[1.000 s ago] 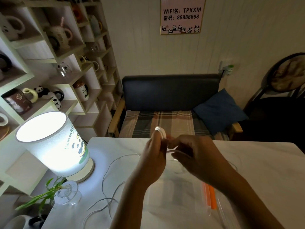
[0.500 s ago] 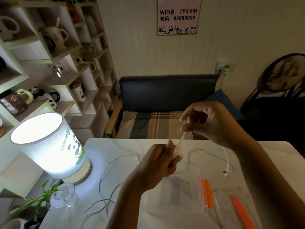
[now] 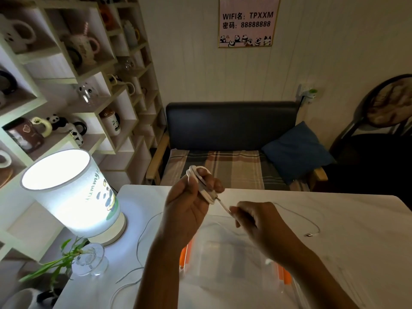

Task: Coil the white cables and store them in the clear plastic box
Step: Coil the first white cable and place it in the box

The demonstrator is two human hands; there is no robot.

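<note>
I see a lit drum lamp [image 3: 71,192] on the white marble surface [image 3: 334,219], with mug-filled cubby shelves [image 3: 66,70] at left. Beyond, a dark-backed bench sofa [image 3: 231,126] with a plaid seat and blue cushion [image 3: 297,150] stands against the pale panelled wall [image 3: 334,41], under a WiFi sign [image 3: 248,21].

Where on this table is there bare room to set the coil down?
Bare tabletop lies right of the clear plastic box, beyond the loose cable end. The left side is crowded: lamp, glass vase and a second white cable trailing between them and the box.

A white marble-look table [image 3: 334,219] carries a lit panda lamp [image 3: 73,192]; beside the lamp lie a glass vase [image 3: 89,262], loose white cables [image 3: 142,233] and a clear plastic box [image 3: 234,264].
</note>
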